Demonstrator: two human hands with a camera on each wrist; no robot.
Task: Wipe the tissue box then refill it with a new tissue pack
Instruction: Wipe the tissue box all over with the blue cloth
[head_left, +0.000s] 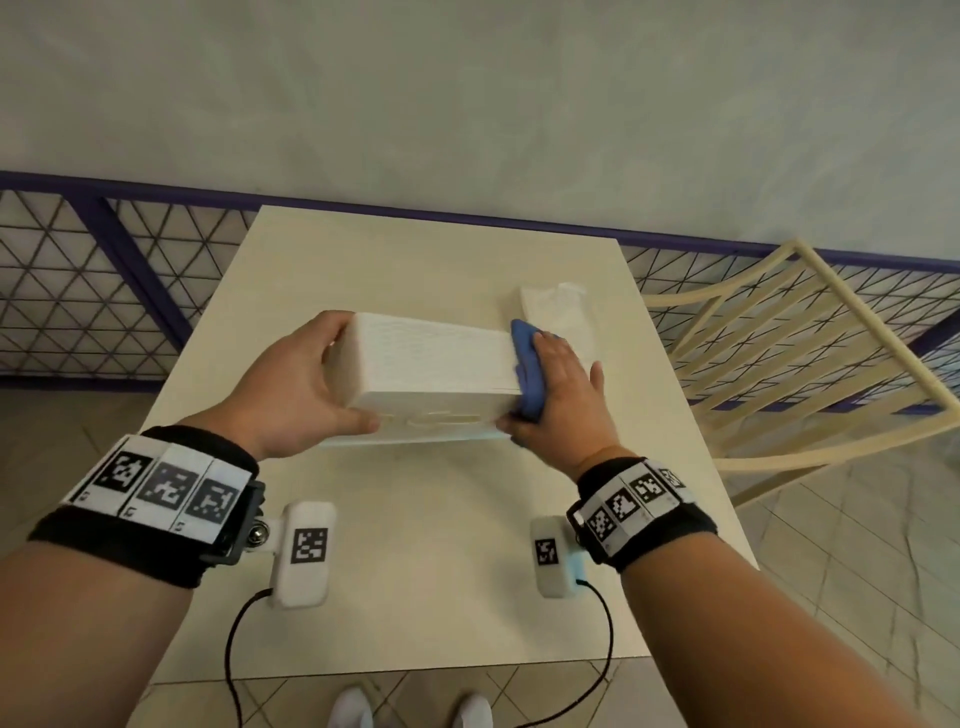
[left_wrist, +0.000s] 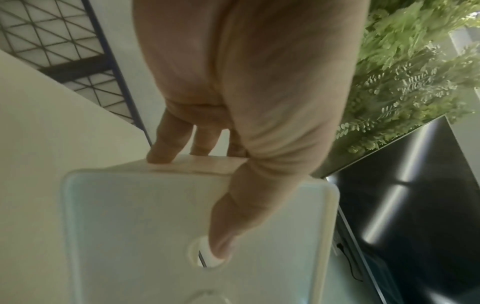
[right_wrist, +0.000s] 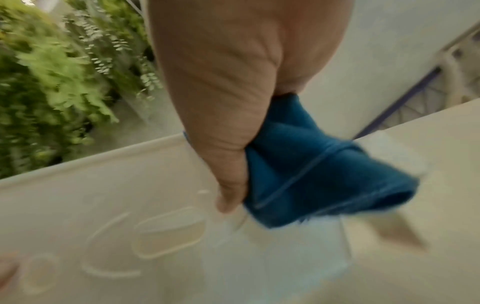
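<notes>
A white tissue box lies on its side in the middle of the cream table, its face with the oval opening turned toward me. My left hand grips its left end, fingers behind and thumb on the near face. In the left wrist view the thumb tip sits at a round hole in the box. My right hand holds a bunched blue cloth against the box's right end, with the cloth sticking out past the thumb. A clear-wrapped tissue pack lies behind the right hand.
A cream slatted chair stands to the right of the table. A purple-framed mesh railing runs behind it. Green plants and a dark screen show in the left wrist view.
</notes>
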